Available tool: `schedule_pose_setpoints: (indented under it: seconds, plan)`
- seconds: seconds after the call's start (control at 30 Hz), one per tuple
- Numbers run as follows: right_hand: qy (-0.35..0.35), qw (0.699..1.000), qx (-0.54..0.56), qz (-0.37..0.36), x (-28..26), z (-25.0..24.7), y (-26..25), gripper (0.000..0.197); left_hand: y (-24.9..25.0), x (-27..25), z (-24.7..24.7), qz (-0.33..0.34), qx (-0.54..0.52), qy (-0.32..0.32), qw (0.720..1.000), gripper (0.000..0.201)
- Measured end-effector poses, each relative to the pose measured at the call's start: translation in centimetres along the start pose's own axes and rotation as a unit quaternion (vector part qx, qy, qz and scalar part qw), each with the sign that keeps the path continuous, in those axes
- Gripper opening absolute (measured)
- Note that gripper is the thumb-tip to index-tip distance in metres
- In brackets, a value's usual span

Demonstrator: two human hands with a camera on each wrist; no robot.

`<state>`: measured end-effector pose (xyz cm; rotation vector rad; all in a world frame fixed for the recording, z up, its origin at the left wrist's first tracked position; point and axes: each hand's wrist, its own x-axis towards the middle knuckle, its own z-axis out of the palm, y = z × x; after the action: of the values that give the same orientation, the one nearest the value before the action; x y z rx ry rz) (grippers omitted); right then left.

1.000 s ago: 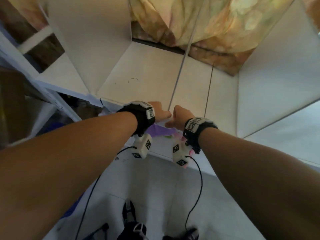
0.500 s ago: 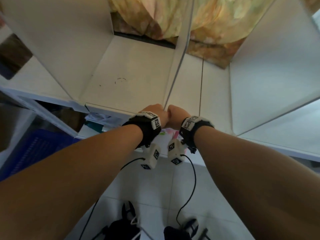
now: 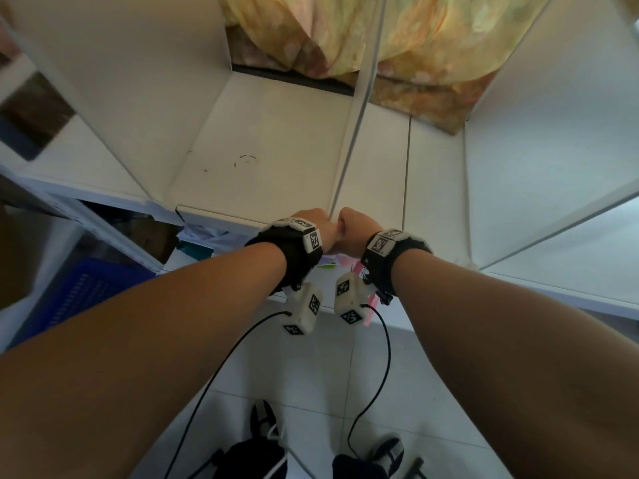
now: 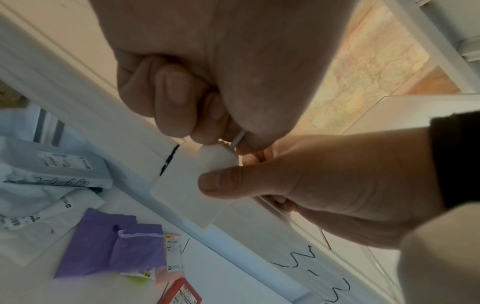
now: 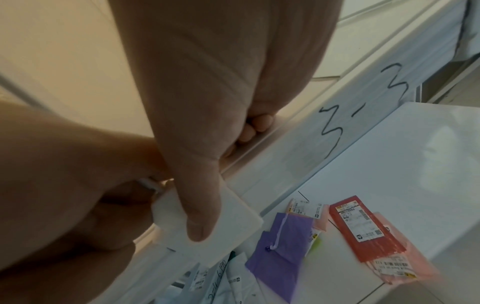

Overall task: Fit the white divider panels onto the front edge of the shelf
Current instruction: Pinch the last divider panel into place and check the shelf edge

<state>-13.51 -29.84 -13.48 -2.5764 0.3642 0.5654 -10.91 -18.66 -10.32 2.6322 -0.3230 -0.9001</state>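
Note:
A thin white divider panel [image 3: 359, 108] stands on edge on the white shelf [image 3: 276, 160] and runs from its back to its front edge. My left hand [image 3: 316, 224] grips the panel's front end in a fist [image 4: 207, 92]. A flat white tab [image 4: 182, 191] at the panel's foot hangs over the shelf's front lip. My right hand [image 3: 352, 229] pinches it there: the thumb [image 5: 202, 216] presses on the tab [image 5: 233, 216] and the fingers curl behind the lip. The two hands touch each other.
White upright walls [image 3: 539, 167] close the bay on both sides, with a flowered cloth [image 3: 415, 46] behind. The lower shelf holds a purple bag [image 5: 280, 251], a red packet [image 5: 363, 224] and white mail bags [image 4: 39, 174]. A blue basket [image 3: 79, 299] stands at the left. "3-3" [image 5: 363, 111] is written on the lip.
My hands have closed in from slightly apart to touching fists at the divider's front end. The head view has shifted left, and the divider now stands straighter.

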Motion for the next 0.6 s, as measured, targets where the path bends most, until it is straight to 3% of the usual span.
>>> schedule_pose_setpoints:
  seconds: [0.13, 0.23, 0.37, 0.43, 0.5, 0.6]
  plan:
    - [0.020, 1.000, -0.021, -0.003, -0.4, 0.1, -0.2, 0.048, -1.1, -0.6, 0.4, 0.046, 0.046, 0.002, 0.998, 0.026]
    - [0.004, 0.999, -0.041, 0.018, -1.5, -0.3, -1.3, 0.049, -3.0, -1.7, -0.3, 0.042, 0.070, -0.020, 0.996, 0.031]
    - [-0.186, 0.963, -0.193, 0.022, -4.3, -0.6, -4.5, 0.042, -8.2, -3.2, -3.8, 0.011, 0.059, -0.018, 0.998, 0.029]
    - [-0.246, 0.945, -0.212, -0.019, -6.1, -0.2, -7.0, 0.043, -11.4, -3.3, -5.6, -0.021, 0.051, 0.006, 0.998, 0.024]
    - [-0.219, 0.948, -0.211, -0.090, -7.0, 1.0, -11.0, 0.032, -14.5, -4.2, -7.6, -0.056, 0.037, 0.027, 0.997, 0.025]
    - [-0.095, 0.970, -0.167, -0.146, -5.3, 2.8, -16.3, 0.026, -18.4, -4.6, -9.9, -0.092, 0.044, 0.050, 0.993, 0.023]
